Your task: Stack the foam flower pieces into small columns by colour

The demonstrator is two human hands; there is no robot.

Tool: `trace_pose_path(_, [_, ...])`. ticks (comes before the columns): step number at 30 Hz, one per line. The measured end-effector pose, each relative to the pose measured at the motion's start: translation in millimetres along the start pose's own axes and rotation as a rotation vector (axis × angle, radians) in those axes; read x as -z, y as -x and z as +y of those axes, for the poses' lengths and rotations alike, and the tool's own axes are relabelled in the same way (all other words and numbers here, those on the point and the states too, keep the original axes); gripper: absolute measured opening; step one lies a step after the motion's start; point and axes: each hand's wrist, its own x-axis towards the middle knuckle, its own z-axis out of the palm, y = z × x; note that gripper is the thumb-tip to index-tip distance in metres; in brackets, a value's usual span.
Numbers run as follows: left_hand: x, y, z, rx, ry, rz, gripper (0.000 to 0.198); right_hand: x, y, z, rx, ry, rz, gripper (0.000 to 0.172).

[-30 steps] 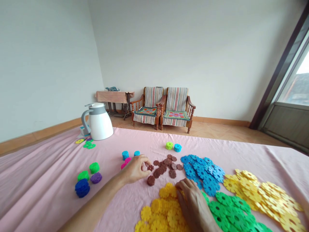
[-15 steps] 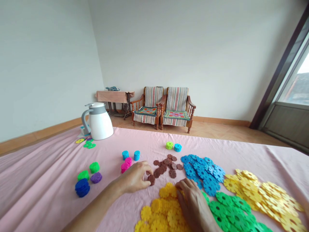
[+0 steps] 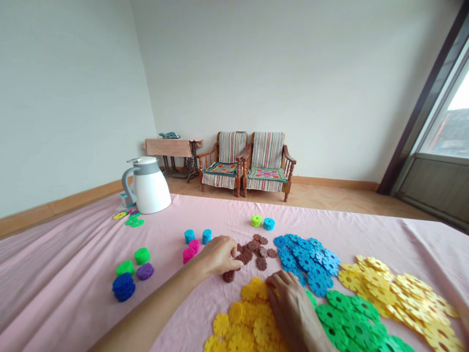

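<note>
Fingers of the left hand (image 3: pixel 219 255) are curling down onto the left side of the brown discs (image 3: pixel 256 248), a loose scatter lying around the middle of the table (image 3: pixel 66 274) with its pink cloth. I am seeing the fingertips touching the pieces, but I cannot tell whether they are pinching one or only pressing on them. A short brown stack (image 3: pixel 228 276) is sitting just beside that hand on its near side, between it and the yellow pile (image 3: pixel 242 318) at the near edge.

The right hand (image 3: pixel 291 305) is lying palm down on that yellow pile with its fingers bent among the discs. Whether it is gripping anything is hidden from me.

Right of the brown discs a blue pile (image 3: pixel 308 259) is spreading out, with a green pile (image 3: pixel 351 318) nearer the near edge and a second yellow pile (image 3: pixel 399 293) running toward the right edge.

Left of the left hand, two cyan stacks (image 3: pixel 189 236) and a pink stack (image 3: pixel 190 253) are standing close together. Green stacks (image 3: pixel 141 255), a purple stack (image 3: pixel 145 271) and a dark blue stack (image 3: pixel 123 286) are sitting well apart from them toward the left edge. A white jug (image 3: pixel 148 185) is standing near the far left corner.
</note>
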Motion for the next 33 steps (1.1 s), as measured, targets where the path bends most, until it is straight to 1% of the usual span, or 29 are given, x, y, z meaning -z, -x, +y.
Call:
trace_pose_path(4, [4.4, -5.6, 14.3, 0.071, -0.137, -0.081, 0.024, -0.9, -0.2, 0.8, 0.002, 0.006, 0.005, 0.02])
trace_pose_path(8, [6.5, -8.3, 21.7, 0.086, -0.161, -0.086, 0.017, -1.9, 0.1, 1.2, 0.013, 0.012, 0.027, 0.02])
trace_pose_path(11, [3.8, -9.8, 20.8, 0.091, -0.163, -0.082, 0.011, -1.7, 0.0, 1.0, 0.008, 0.013, 0.019, 0.02])
trace_pose_path(16, [3.7, -8.7, 12.5, 0.073, -0.125, -0.034, 0.01, -1.0, -0.3, 0.1, -0.006, 0.01, -0.008, 0.021])
trace_pose_path(19, [7.7, -2.1, 5.6, 0.054, -0.078, 0.009, 0.012, -0.6, -0.5, -0.1, -0.01, 0.007, -0.012, 0.02])
trace_pose_path(23, [12.8, 15.7, -0.1, 0.011, 0.056, 0.072, 0.015, 0.9, -0.5, -0.6, -0.023, 0.001, -0.031, 0.021])
trace_pose_path(28, [15.0, 37.8, 3.1, -0.1, 0.146, 0.019, 0.015, 2.3, 0.1, -1.4, -0.018, 0.008, -0.045, 0.022])
trace_pose_path(33, [11.5, 42.2, 5.6, -0.116, 0.118, 0.021, 0.015, 0.6, -0.2, -0.5, -0.005, 0.005, -0.035, 0.021])
